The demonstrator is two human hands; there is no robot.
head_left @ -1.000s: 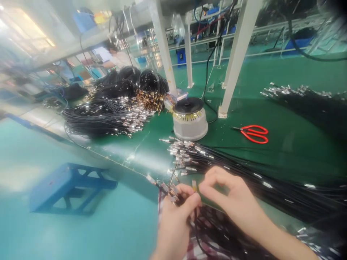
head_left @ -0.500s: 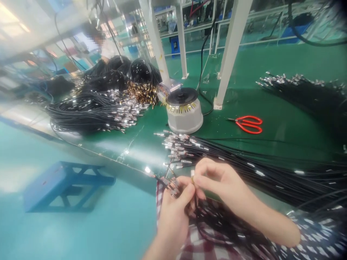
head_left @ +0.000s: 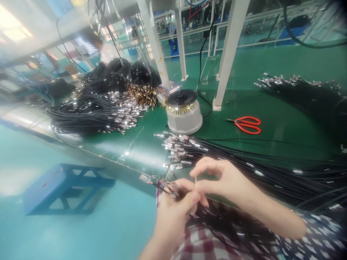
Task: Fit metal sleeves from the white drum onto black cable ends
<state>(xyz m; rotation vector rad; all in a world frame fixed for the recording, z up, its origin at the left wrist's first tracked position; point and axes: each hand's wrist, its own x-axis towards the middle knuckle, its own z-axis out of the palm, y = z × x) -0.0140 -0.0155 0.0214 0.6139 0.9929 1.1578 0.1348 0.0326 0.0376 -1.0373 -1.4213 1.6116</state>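
Note:
My left hand (head_left: 173,213) is closed around a small bunch of black cables with silver metal ends (head_left: 165,186), held at the near edge of the green table. My right hand (head_left: 225,180) pinches one cable end just above the left thumb, fingers curled. More black cables lie across my lap (head_left: 230,227) under both hands. A long bundle of black cables with silver connectors (head_left: 184,150) lies on the table right behind my hands.
A white round machine with a black top (head_left: 184,112) stands mid-table, red scissors (head_left: 246,124) to its right. Cable piles lie at the left (head_left: 94,113) and far right (head_left: 298,90). White frame posts (head_left: 230,54) rise behind. A blue stool (head_left: 65,187) stands on the floor.
The view has tilted down slightly. My right hand rose a little and its pinch shifted over the left thumb; the left hand keeps hold of the cable bunch.

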